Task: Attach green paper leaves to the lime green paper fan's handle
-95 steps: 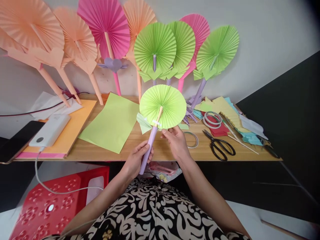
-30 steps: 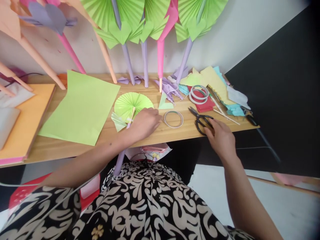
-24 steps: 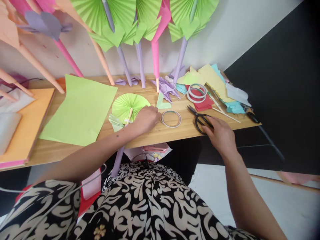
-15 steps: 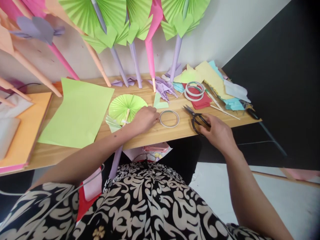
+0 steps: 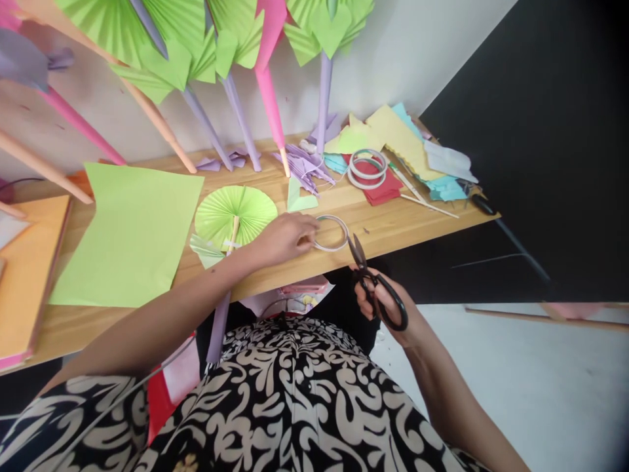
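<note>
My left hand (image 5: 289, 237) is over the front of the table, its fingertips pinched on the left edge of a thin roll of tape (image 5: 330, 250) that lies flat. In my right hand (image 5: 390, 300) is a pair of black-handled scissors (image 5: 362, 262), held just past the table's front edge. The blades point up and away, slightly apart, close to the tape roll. Left of my left hand lies a round pleated green paper fan (image 5: 255, 208) with a wooden stick (image 5: 234, 229). Its purple paper handle (image 5: 219, 328) hangs over the edge toward my lap.
A large green paper sheet (image 5: 130, 236) and an orange stack (image 5: 42, 255) lie on the left. Finished green fans (image 5: 167, 39) lean on the wall. Behind the tape are purple scraps (image 5: 304, 167), two stacked tape rolls (image 5: 366, 181), red paper (image 5: 386, 191) and a thin stick (image 5: 427, 204).
My right hand has lifted the scissors off the table and brought them left and toward me, blades turned up. My left hand remains at the tape roll. The view has shifted right.
</note>
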`<state>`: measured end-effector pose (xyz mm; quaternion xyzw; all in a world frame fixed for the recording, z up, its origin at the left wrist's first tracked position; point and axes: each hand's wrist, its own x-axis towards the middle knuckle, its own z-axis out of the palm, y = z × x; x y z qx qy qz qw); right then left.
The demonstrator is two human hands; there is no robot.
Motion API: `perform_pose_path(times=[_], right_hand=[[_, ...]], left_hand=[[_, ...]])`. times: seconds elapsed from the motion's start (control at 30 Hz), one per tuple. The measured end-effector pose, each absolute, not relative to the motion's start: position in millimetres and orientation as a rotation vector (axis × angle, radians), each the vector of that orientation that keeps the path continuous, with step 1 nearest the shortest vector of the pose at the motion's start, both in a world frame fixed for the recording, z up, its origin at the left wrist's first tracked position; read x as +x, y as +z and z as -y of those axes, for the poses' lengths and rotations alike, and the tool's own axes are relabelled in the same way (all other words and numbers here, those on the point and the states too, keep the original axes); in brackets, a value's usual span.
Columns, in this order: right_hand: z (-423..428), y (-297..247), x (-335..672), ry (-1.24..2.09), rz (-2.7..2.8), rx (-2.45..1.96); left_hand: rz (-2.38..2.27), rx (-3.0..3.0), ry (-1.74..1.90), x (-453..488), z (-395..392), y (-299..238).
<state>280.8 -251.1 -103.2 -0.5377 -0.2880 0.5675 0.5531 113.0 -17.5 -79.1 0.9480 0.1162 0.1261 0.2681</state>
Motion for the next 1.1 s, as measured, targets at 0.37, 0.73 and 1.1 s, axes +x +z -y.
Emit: perform_pose_path(times=[0.37, 0.73, 1.1], right_hand=[[252, -108, 256, 1.377, 0.695, -1.278], [242, -97, 254, 1.316, 0.775, -1.307], [237, -97, 258, 1.269, 0.809, -1.336]], left_hand=[[-0.537, 1.801, 0.282, 129, 24, -82], [-0.644, 1.578, 0.200, 130, 31, -69], [-0.579, 1.558, 0.216, 126, 31, -68]])
